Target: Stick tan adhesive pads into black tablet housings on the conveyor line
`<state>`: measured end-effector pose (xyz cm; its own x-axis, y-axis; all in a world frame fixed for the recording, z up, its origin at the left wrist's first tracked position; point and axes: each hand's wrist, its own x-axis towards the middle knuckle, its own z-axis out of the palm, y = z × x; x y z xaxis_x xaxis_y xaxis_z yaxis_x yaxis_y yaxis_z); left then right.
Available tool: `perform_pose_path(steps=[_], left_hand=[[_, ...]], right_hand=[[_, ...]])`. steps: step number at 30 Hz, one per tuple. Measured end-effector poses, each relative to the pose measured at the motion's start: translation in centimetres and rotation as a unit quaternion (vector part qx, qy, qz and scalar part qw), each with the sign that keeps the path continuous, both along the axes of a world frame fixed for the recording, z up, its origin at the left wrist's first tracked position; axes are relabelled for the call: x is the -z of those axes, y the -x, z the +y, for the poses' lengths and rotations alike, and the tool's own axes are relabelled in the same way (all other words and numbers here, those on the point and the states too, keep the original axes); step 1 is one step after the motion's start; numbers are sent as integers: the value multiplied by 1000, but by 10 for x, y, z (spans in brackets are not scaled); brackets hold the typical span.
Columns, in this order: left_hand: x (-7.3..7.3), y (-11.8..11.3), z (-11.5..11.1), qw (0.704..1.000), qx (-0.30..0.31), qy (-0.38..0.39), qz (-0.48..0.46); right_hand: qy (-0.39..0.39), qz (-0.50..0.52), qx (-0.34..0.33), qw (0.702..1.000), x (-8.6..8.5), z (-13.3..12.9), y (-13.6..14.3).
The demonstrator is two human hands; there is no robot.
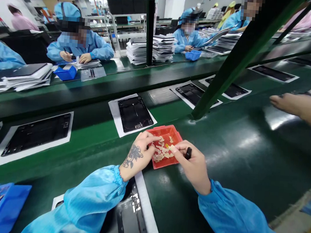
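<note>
Green post (231,61) behind red tray (177,136) — black panels (134,113) (on white sheets) alongside

Tray (167,132) of small pieces (162,151) sits between both hands, behind a panel (134,215)

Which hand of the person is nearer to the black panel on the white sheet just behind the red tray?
Left. The left hand is at the red tray's left edge, just below the black panel. The right hand is at the tray's right, farther away.
</note>
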<state>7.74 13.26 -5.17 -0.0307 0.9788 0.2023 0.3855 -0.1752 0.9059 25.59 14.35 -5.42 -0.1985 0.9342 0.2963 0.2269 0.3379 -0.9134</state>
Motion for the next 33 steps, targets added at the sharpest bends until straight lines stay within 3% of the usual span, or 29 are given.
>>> perform_pose_path(steps=[3,6,11,16,23,33], left_hand=[[-7,1,-6,993,26,65,-99],[-15,1,-13,964,80,149,-207],[-22,0,-20,928,94,168,-319],[-19,0,-20,943,73,147,-291],[-16,0,-22,977,71,91,-182],[-20,0,-26,977,82,100,-168]], right_hand=[[3,13,-22,1000,1,-1,0],[9,23,-46,999,1,-2,0],[12,14,-54,998,-1,-2,0],[32,-37,-26,998,0,-1,0],[85,-26,-92,992,-1,-3,1],[113,4,-122,986,-6,-2,1]])
